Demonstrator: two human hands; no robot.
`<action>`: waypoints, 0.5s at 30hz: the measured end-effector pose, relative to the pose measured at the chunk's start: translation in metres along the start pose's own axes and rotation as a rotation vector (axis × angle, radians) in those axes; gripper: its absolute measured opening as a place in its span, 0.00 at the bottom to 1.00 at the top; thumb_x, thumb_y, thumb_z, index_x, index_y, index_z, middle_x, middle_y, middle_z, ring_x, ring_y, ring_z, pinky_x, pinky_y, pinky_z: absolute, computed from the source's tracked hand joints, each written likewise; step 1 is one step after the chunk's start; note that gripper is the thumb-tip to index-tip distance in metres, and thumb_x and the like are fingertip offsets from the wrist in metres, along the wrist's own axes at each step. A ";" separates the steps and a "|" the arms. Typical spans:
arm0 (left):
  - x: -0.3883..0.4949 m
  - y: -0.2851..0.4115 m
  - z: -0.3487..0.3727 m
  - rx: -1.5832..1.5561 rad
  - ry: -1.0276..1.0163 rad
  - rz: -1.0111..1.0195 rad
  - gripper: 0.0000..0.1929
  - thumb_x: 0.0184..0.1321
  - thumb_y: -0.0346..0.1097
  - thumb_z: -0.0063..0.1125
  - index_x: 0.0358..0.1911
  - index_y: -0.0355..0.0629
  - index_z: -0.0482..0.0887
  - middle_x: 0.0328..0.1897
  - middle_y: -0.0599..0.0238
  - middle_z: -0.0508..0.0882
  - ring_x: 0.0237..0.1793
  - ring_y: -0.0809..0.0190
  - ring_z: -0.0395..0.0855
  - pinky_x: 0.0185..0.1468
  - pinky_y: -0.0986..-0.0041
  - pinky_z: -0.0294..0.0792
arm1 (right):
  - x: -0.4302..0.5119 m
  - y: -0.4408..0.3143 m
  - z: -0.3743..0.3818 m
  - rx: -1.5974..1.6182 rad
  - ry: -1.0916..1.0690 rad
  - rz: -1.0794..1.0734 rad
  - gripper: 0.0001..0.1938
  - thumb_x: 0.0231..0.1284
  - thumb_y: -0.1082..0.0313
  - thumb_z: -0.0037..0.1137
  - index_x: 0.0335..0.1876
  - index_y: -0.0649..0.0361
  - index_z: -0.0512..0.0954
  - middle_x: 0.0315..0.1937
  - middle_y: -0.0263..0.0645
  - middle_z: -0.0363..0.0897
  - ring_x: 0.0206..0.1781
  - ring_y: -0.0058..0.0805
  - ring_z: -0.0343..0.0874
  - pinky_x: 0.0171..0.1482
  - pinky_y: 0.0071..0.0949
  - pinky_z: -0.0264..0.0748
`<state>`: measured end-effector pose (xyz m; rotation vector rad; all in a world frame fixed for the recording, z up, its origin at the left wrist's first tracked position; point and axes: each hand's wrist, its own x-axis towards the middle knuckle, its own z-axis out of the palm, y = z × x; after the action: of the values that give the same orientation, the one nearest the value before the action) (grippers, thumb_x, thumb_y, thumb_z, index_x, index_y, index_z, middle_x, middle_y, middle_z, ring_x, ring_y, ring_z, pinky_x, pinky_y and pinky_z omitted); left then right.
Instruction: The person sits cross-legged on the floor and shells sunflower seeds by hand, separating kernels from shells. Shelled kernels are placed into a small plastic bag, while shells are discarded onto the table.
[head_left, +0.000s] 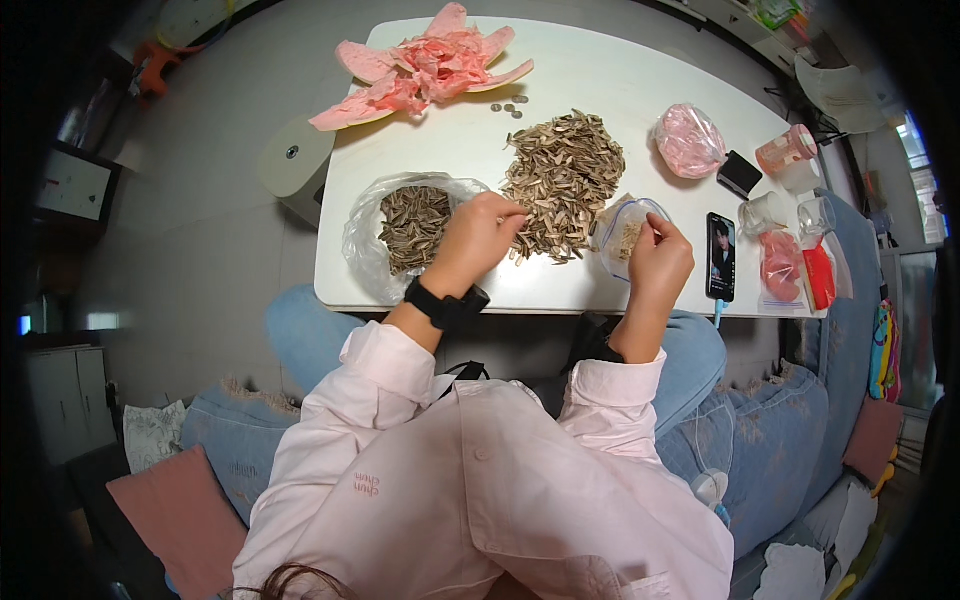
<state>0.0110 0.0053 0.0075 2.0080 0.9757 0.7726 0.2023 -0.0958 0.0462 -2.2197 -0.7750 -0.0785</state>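
Observation:
My left hand (484, 229) is at the lower left edge of a heap of sunflower seed shells (566, 176), fingertips pinched together; whether a small seed lies between them is unclear. Beside it, left of the wrist, an open clear plastic bag (362, 251) holds striped sunflower seeds (414, 225). With thumb and forefinger my right hand (660, 251) pinches the rim of a small clear zip bag (618, 236), which contains pale shelled kernels (628, 238) and lies right of the heap.
Pomelo peel (442, 67) lies at the far left of the white table (637, 67), a few coins near it. On the right are a wrapped pink fruit (686, 141), a black box (739, 175), a phone (721, 257) with a cable, drinking glasses (763, 214), a jar (785, 150) and a red packet (819, 277).

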 end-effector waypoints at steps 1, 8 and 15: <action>-0.004 -0.004 -0.009 0.021 0.056 -0.003 0.07 0.51 0.33 0.58 0.31 0.38 0.85 0.33 0.51 0.82 0.36 0.48 0.80 0.42 0.64 0.72 | -0.001 -0.001 0.002 0.083 0.035 -0.063 0.08 0.52 0.72 0.54 0.35 0.65 0.82 0.29 0.49 0.81 0.32 0.41 0.82 0.40 0.30 0.77; -0.025 -0.042 -0.060 0.304 0.028 -0.254 0.08 0.51 0.31 0.59 0.32 0.36 0.84 0.32 0.52 0.84 0.34 0.51 0.82 0.40 0.67 0.72 | -0.019 -0.022 0.022 0.298 -0.097 -0.242 0.07 0.53 0.72 0.56 0.35 0.64 0.81 0.28 0.47 0.81 0.29 0.39 0.81 0.34 0.29 0.75; -0.032 -0.051 -0.041 0.413 -0.014 -0.195 0.07 0.50 0.32 0.60 0.33 0.41 0.85 0.34 0.53 0.80 0.39 0.48 0.78 0.43 0.62 0.70 | -0.032 -0.029 0.034 0.299 -0.186 -0.390 0.06 0.54 0.71 0.59 0.36 0.65 0.81 0.27 0.43 0.81 0.24 0.27 0.78 0.31 0.23 0.74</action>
<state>-0.0558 0.0153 -0.0186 2.2126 1.3878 0.4768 0.1542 -0.0731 0.0319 -1.7882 -1.2312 0.0513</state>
